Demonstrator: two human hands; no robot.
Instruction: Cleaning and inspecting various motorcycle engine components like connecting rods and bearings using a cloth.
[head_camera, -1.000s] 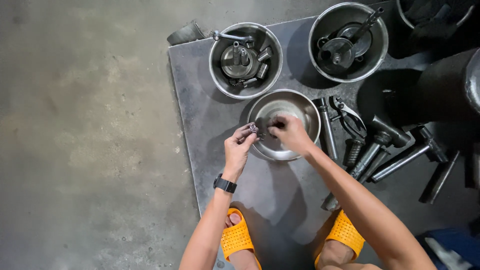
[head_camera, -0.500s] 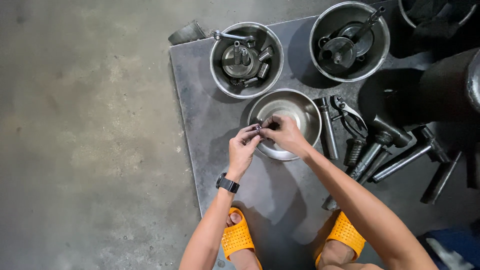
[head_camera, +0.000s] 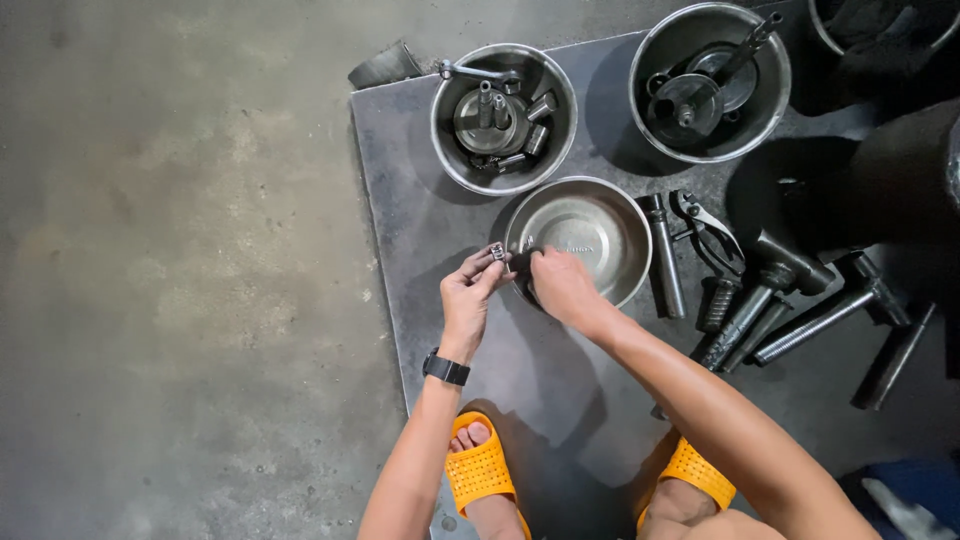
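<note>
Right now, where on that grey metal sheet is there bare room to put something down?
Bare patches: the grey metal sheet left of the parts-filled steel bowl, and the stretch between the forearms above the orange sandals. Crowded: the right side, packed with dark steel sockets and pliers.

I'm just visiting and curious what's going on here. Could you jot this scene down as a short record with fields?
Setting: grey metal sheet on a concrete floor
Left hand: pinches a small metal part at its fingertips
Right hand: at the near rim of the empty steel bowl, fingers close to the part
Other bowls: bowl of metal pieces; bowl of dark round parts
Beside them: pliers, several dark bolts and rods
Feet: orange sandals
</note>
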